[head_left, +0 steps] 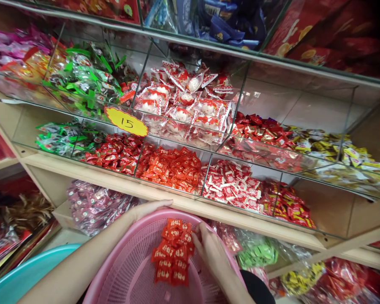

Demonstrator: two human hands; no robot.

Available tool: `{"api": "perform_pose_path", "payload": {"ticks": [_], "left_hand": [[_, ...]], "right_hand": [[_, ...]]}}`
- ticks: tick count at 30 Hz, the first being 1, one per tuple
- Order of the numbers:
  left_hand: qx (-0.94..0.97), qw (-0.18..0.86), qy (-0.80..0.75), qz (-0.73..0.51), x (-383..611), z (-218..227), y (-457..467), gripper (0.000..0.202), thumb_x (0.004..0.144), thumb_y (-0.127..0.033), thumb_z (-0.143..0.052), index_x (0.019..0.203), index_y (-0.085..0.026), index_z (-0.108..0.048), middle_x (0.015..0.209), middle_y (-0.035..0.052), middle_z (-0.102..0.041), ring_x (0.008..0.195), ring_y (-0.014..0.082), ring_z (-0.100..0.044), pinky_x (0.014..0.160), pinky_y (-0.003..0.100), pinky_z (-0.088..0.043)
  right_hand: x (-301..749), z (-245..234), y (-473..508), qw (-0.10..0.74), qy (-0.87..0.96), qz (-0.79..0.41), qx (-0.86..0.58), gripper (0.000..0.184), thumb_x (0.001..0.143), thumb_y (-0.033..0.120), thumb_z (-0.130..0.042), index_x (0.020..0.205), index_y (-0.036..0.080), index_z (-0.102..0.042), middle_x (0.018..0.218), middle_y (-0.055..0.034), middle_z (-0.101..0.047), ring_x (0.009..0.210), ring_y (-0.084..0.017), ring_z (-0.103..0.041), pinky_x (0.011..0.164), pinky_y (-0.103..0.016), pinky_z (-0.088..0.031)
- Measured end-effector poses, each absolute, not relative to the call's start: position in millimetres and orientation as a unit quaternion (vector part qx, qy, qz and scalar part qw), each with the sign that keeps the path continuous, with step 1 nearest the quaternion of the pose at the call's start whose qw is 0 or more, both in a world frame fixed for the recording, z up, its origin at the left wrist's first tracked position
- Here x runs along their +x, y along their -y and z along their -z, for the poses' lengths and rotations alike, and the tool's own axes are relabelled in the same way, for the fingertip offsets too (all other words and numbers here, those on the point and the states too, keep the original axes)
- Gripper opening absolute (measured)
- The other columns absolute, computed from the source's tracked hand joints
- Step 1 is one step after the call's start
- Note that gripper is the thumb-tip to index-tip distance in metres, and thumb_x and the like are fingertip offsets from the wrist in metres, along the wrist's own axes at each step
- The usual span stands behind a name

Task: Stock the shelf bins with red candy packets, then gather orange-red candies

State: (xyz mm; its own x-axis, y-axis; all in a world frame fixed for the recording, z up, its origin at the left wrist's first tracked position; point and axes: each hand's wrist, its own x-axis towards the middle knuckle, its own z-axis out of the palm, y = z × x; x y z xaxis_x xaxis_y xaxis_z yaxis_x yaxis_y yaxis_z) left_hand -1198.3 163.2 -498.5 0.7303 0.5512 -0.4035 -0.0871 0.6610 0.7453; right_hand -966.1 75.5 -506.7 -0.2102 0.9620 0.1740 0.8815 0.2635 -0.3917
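Observation:
A pink plastic basket [114,257] with perforated walls is in front of me, below the shelves. My left hand [145,210] holds its far left rim, with the fingers laid along the edge. Inside the basket is a cluster of small orange-red wrapped candies [174,253]. My right hand [210,245] reaches over the right side of the basket; its curled fingers touch the right edge of this cluster. The fingertips are partly hidden, so how many candies they grip I cannot tell. Similar orange-red candies [174,166] fill a shelf compartment just beyond the basket.
Clear-fronted shelf bins hold white-and-red candies [231,183], green-wrapped sweets [88,76] and larger clear packets [190,99]. A yellow price tag [126,121] reads 15. The wooden shelf edge [240,219] runs close past the basket. A turquoise tub [34,270] stands at lower left.

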Motion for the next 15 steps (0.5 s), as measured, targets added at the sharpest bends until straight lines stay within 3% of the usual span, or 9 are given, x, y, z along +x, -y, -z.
{"api": "perform_pose_path", "payload": {"ticks": [5, 15], "left_hand": [[0.372, 0.854, -0.315, -0.184, -1197, 493, -162, 0.053, 0.074, -0.050, -0.055, 0.107, -0.008, -0.059, 0.094, 0.0097, -0.066, 0.079, 0.0199, -0.062, 0.076, 0.026, -0.043], [0.367, 0.855, -0.321, -0.176, -1198, 493, -162, 0.055, 0.072, -0.052, -0.055, 0.104, -0.009, -0.060, 0.093, 0.0099, -0.066, 0.077, 0.0196, -0.062, 0.074, 0.025, -0.043]], "right_hand": [[-962, 518, -77, 0.179, 0.764, -0.084, -0.614, 0.009, 0.084, 0.028, -0.040, 0.079, 0.021, -0.044, 0.062, 0.0004, -0.056, 0.055, -0.015, -0.054, 0.049, -0.024, -0.026], [-970, 505, -75, 0.261, 0.755, -0.224, -0.558, 0.012, 0.084, 0.025, -0.038, 0.076, 0.020, -0.046, 0.063, 0.0018, -0.057, 0.055, -0.012, -0.052, 0.050, -0.022, -0.029]]}}
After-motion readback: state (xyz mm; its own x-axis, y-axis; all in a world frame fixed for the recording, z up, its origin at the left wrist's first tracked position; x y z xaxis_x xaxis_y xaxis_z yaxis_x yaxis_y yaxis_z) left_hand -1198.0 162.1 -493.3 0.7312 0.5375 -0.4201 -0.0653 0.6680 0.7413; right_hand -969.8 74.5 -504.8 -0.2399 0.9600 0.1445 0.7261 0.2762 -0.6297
